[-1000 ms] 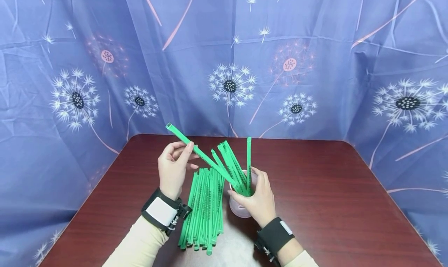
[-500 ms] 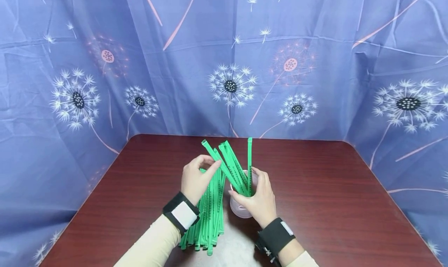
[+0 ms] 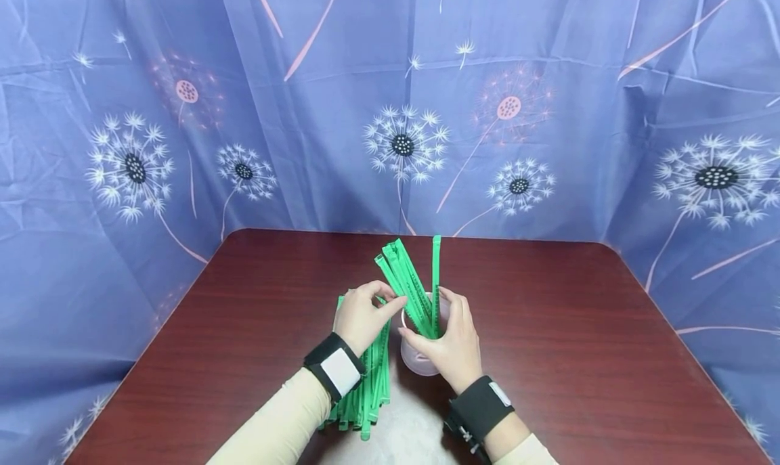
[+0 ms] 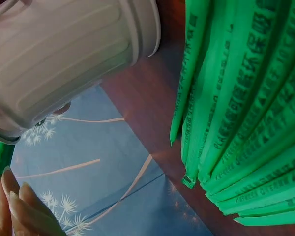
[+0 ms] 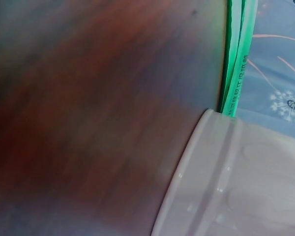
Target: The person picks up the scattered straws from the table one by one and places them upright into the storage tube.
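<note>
My right hand [image 3: 453,346] grips a pale, ribbed, bin-shaped cup [image 3: 419,365], its thumb and fingers around the upper part. Several green wrapped straws [image 3: 407,279] lean left out of the cup, and one straw [image 3: 436,265] stands nearly upright at the right. With thumb and fingertips my left hand [image 3: 365,316] pinches a wrapped straw at the cup's left rim. In the left wrist view its fingers [image 4: 27,206] lie against green wrapping just past the cup's rim. Below that hand lies a pile of green wrapped straws [image 4: 255,98] with black print, partly hidden in the head view.
The dark red wooden table [image 3: 579,343] carries the cup and the pile side by side, close together. A blue dandelion-print curtain [image 3: 323,147] hangs around the table's back and sides. A black wrist strap [image 3: 332,367] sits on each wrist.
My left hand has moved right and slightly down, bringing its straw from a wide slant into line with the others in the cup. The right hand has kept its hold on the cup.
</note>
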A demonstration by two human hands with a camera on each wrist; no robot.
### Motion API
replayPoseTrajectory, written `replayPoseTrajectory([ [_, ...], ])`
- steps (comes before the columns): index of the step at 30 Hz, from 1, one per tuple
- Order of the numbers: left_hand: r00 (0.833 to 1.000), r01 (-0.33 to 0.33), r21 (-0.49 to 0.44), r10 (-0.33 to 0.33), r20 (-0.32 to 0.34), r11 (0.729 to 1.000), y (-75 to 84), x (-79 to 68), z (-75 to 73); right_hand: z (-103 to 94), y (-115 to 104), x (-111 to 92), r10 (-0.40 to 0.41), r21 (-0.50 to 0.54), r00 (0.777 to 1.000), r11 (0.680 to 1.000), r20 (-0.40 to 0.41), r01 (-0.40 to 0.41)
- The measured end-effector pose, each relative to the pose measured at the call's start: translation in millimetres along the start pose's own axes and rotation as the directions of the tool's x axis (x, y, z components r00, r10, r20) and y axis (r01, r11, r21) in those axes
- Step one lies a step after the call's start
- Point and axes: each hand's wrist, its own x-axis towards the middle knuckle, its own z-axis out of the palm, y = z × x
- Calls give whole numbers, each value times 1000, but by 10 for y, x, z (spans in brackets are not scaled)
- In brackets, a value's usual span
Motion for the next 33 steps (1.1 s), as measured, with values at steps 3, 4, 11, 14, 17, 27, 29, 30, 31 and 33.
replayPoseTrajectory([
  [3,999,13,21,-14,41,1000,-33,6,-21,-1,-7,7,2,7,1000,1000,2,-2],
  [4,998,19,32,-21,56,999,-55,9,-30,1,-5,8,2,8,1000,1000,3,-2],
  [11,983,63,218,-98,153,974,-309,14,-105,1,2,14,-2,9,1000,1000,-4,2],
  [14,974,91,324,-151,167,942,-454,0,-122,0,6,14,-1,4,1000,1000,-1,1],
  [17,962,116,403,-204,183,908,-577,-22,-125,-2,9,14,4,1,1000,1000,8,-4],
  [27,956,105,431,-211,206,896,-768,-48,-123,-15,-1,12,10,3,1000,1000,9,-10],
  [29,951,115,414,-221,217,903,-775,-44,-140,-14,-4,10,13,3,1000,1000,9,-13],
  [30,947,125,405,-231,223,906,-781,-40,-148,-10,-1,9,14,1,1000,1000,10,-14],
  [31,944,135,393,-238,227,909,-786,-35,-158,-6,2,8,14,1,1000,1000,12,-14],
  [33,934,166,368,-265,238,915,-794,-30,-175,0,5,9,13,1,1000,1000,13,-13],
])
